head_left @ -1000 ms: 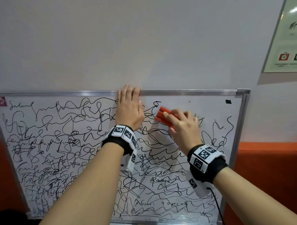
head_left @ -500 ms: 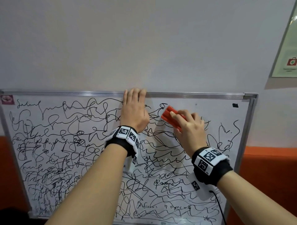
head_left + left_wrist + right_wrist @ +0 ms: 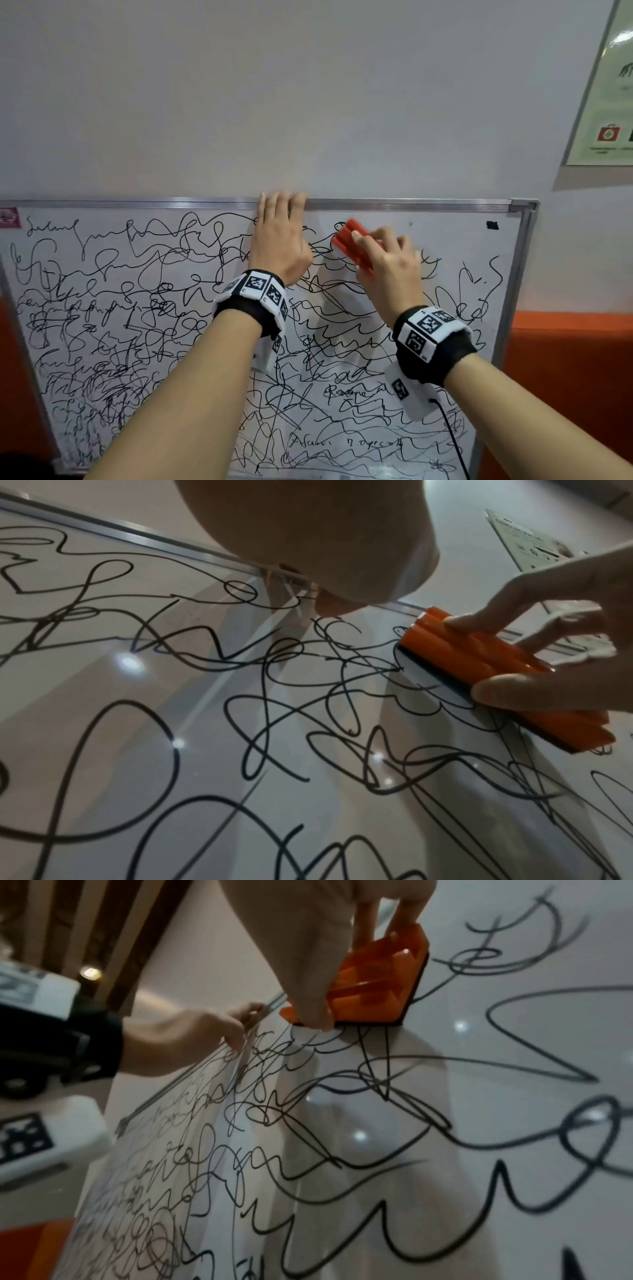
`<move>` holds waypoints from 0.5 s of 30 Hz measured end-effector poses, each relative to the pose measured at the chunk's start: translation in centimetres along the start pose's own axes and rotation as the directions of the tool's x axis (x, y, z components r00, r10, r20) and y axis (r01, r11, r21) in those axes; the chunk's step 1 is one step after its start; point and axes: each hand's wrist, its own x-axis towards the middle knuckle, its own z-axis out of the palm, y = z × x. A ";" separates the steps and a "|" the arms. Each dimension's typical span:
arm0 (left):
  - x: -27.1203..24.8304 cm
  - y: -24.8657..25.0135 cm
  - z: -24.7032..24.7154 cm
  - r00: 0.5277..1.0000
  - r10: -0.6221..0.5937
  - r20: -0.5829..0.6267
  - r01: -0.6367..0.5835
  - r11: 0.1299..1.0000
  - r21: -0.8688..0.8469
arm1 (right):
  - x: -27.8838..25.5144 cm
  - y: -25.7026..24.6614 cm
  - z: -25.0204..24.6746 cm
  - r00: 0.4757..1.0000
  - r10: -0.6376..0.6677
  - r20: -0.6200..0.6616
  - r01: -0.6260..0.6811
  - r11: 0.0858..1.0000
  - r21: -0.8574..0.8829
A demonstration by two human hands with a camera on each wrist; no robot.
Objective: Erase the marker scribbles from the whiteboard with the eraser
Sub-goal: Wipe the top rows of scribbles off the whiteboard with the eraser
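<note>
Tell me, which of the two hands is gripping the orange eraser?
The right hand grips the eraser; the left hand lies flat on the whiteboard, fingertips at its top frame.

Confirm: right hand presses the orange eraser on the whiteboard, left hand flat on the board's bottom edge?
Wrong edge. The head view shows the left hand flat against the whiteboard at its top edge, fingertips on the frame. The rest holds: the right hand presses the orange eraser on the board.
</note>
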 end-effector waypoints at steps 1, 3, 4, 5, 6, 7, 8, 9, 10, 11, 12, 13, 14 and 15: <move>0.0 0.0 0.0 1.000 0.003 0.002 -0.003 1.000 0.007 | 0.2 0.1 0.0 0.999 -0.038 0.015 0.038 0.999 -0.003; 0.0 0.1 0.0 1.000 -0.004 0.000 0.004 1.000 0.006 | 0.9 0.5 -0.3 1.000 -0.027 0.002 0.027 1.000 -0.002; 0.0 0.2 0.0 1.000 -0.013 -0.003 0.013 1.000 0.000 | 1.1 0.5 -0.3 1.000 0.004 -0.013 -0.004 1.000 -0.001; 0.0 0.3 0.0 1.000 -0.021 -0.009 0.021 1.000 -0.009 | 1.1 0.3 -0.3 0.999 0.025 -0.021 -0.025 1.000 -0.004; 0.0 0.4 0.1 0.999 -0.028 -0.017 0.028 0.999 -0.018 | 1.0 0.0 -0.3 1.000 0.022 -0.019 -0.022 1.000 -0.011; 0.0 0.5 0.1 0.999 -0.033 -0.023 0.032 0.999 -0.025 | 0.9 -0.3 -0.2 1.000 0.003 -0.010 -0.003 1.000 -0.013; 0.0 0.6 0.2 0.999 -0.035 -0.025 0.034 0.999 -0.028 | 1.0 -0.4 -0.2 1.000 -0.012 0.003 0.012 1.000 -0.009; 0.0 0.6 0.2 0.999 -0.035 -0.026 0.034 0.999 -0.030 | 1.1 -0.3 -0.1 1.000 -0.013 0.010 0.013 1.000 -0.001; 0.0 0.5 0.2 0.999 -0.034 -0.025 0.033 0.999 -0.031 | 1.3 -0.3 -0.1 1.000 0.007 0.009 -0.007 1.000 0.005; 0.0 0.5 0.2 0.999 -0.033 -0.021 0.032 0.999 -0.029 | 1.3 -0.3 0.0 0.999 0.037 0.003 -0.037 0.999 0.012; 0.0 0.5 0.1 0.999 -0.032 -0.015 0.031 0.999 -0.028 | 1.2 -0.6 0.1 0.998 0.062 0.002 -0.062 0.998 0.021; -0.1 0.5 0.1 0.999 -0.032 -0.009 0.032 0.999 -0.029 | 1.0 -0.9 0.3 0.998 0.063 0.010 -0.064 0.998 0.030; 0.0 0.4 0.0 0.999 -0.033 -0.006 0.033 0.999 -0.030 | 0.8 -1.2 0.5 0.999 0.037 0.025 -0.038 0.999 0.036; 0.0 0.4 0.0 0.999 -0.032 -0.003 0.032 0.999 -0.029 | 0.7 -1.4 0.6 0.999 0.000 0.041 -0.001 0.999 0.036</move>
